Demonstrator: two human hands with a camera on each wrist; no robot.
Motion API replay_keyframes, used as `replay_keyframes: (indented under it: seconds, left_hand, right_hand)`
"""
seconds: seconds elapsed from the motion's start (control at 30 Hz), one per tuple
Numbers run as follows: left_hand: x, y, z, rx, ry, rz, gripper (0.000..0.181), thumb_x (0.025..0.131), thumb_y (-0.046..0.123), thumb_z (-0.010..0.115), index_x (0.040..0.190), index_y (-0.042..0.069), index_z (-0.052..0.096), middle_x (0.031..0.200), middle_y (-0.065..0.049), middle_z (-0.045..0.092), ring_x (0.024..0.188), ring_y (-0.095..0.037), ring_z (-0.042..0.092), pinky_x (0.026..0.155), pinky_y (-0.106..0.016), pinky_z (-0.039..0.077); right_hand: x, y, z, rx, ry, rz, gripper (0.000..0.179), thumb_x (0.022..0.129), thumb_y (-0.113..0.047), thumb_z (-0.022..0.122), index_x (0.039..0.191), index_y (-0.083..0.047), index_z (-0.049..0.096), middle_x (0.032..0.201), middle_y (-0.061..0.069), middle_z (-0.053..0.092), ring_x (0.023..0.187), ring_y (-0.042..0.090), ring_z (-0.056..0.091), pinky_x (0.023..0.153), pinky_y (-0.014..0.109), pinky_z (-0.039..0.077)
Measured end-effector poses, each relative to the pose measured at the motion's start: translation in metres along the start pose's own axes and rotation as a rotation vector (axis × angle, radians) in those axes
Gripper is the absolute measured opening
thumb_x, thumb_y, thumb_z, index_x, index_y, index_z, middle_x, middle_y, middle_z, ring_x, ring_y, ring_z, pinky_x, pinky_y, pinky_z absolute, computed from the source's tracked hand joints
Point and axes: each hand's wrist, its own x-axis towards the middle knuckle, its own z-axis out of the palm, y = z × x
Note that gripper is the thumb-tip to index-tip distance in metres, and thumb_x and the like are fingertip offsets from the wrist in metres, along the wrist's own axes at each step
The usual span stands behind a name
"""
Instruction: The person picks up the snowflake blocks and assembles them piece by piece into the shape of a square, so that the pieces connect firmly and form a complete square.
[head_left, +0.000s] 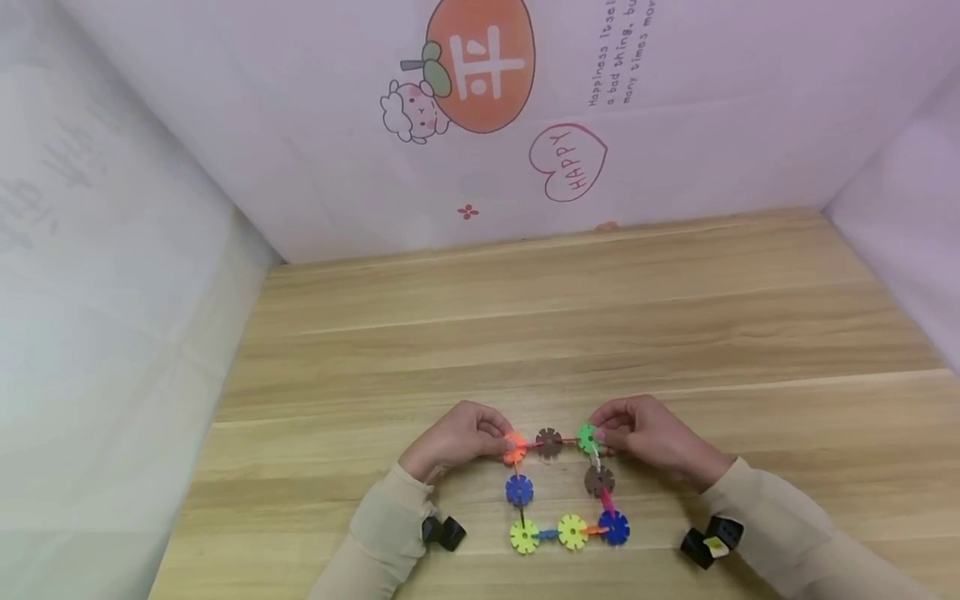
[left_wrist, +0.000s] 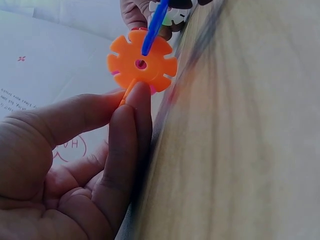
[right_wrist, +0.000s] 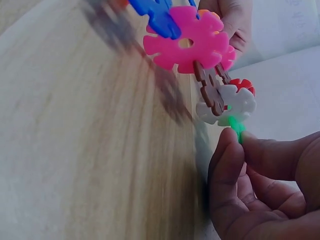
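Slotted plastic snowflake discs are joined edge to edge into a closed, four-sided ring. My left hand (head_left: 463, 437) pinches an orange disc (head_left: 514, 450) at the far left corner between thumb and fingers. At the far right corner, my right hand (head_left: 647, 435) pinches a green disc (head_left: 587, 437). Between these sits a brown disc (head_left: 549, 442). Yellow-green discs (head_left: 572, 532) and a dark blue disc (head_left: 615, 527) form the near side. In the right wrist view, a white disc (right_wrist: 242, 104) and a pink disc (right_wrist: 200, 42) stand clear of the wood, above blurred shadows.
The ring is over the front part of a wood-grain table (head_left: 480, 333). A printed white sheet (head_left: 337, 183) rises behind it, and pale cloth (head_left: 150, 275) hangs at the left. Black wrist cameras (head_left: 444, 532) sit beside both sleeves.
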Motion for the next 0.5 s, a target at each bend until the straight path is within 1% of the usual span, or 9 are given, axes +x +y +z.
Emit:
replay_keyframes:
  seconds: [0.13, 0.23, 0.4, 0.5]
  left_hand:
    - [0.0011, -0.0020, 0.0007, -0.003, 0.001, -0.003, 0.011, 0.084, 0.011, 0.076, 0.092, 0.005, 0.071, 0.079, -0.002, 0.070, 0.069, -0.013, 0.062, 0.061, -0.025, 0.049]
    - [0.0017, -0.0023, 0.0009, -0.003, 0.007, -0.001, 0.011, 0.084, 0.012, 0.076, 0.092, 0.005, 0.071, 0.078, -0.002, 0.070, 0.069, -0.012, 0.061, 0.061, -0.025, 0.048]
    - [0.0023, -0.0018, 0.0009, 0.002, 0.028, 0.007, 0.014, 0.083, 0.015, 0.078, 0.090, 0.006, 0.071, 0.077, -0.002, 0.070, 0.069, -0.012, 0.061, 0.061, -0.025, 0.048]
    - [0.0027, -0.0016, 0.0007, 0.012, 0.040, 0.010, 0.015, 0.083, 0.017, 0.079, 0.090, 0.007, 0.072, 0.079, -0.002, 0.071, 0.071, -0.013, 0.061, 0.062, -0.026, 0.048]
  right_hand:
    - [-0.0011, 0.0002, -0.0002, 0.004, -0.011, -0.010, 0.017, 0.093, -0.011, 0.065, 0.106, -0.001, 0.068, 0.089, 0.006, 0.068, 0.078, 0.018, 0.061, 0.061, 0.025, 0.051]
    - [-0.0008, 0.0001, 0.0000, 0.011, -0.009, 0.001, 0.018, 0.093, -0.013, 0.066, 0.107, -0.001, 0.068, 0.089, 0.006, 0.068, 0.078, 0.018, 0.060, 0.060, 0.025, 0.050]
    - [0.0011, 0.0000, -0.0006, 0.014, 0.004, 0.033, 0.021, 0.093, -0.016, 0.067, 0.109, -0.002, 0.069, 0.091, 0.006, 0.069, 0.079, 0.017, 0.062, 0.063, 0.026, 0.051]
    - [0.0028, 0.0007, -0.0011, 0.008, 0.010, 0.029, 0.022, 0.093, -0.015, 0.067, 0.110, -0.002, 0.069, 0.091, 0.005, 0.070, 0.080, 0.017, 0.063, 0.064, 0.026, 0.052]
